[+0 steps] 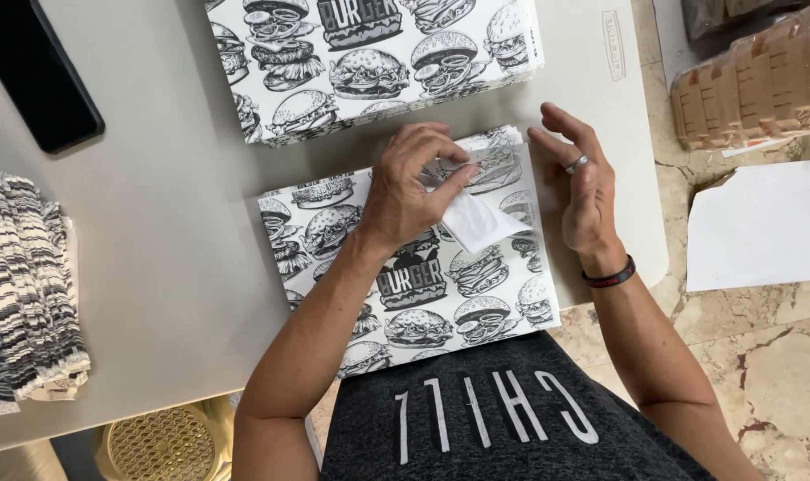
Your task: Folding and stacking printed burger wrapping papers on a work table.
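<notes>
The left hand (409,191) pinches with thumb and bent fingers closed on the folded-over corner of a printed paper sheet (423,285), knuckles up, the wrist coming in from the lower left with the forearm slanting across the sheet. The fold shows its plain white underside (476,223) just below and right of the fingertips. The right hand (583,191) stands on its edge beside the sheet's right side, fingers spread and slightly curled, holding nothing; a ring sits on one finger and a dark wristband (610,276) circles the wrist.

The sheet, white with black burger drawings, lies flat on top of a stack of the same paper, right in front of the person, its near edge hanging over the table's rim above a dark grey shirt. A second stack of printed sheets (369,62) lies further back, apart from the first. At the left edge rests a pile of folded pieces (22,285) in the same print, and a black phone (35,71) lies in the far left corner. The table (155,223) is pale grey. To the right, on a marble-patterned floor, lie white sheets (752,227) and brown cardboard bundles (761,85).
</notes>
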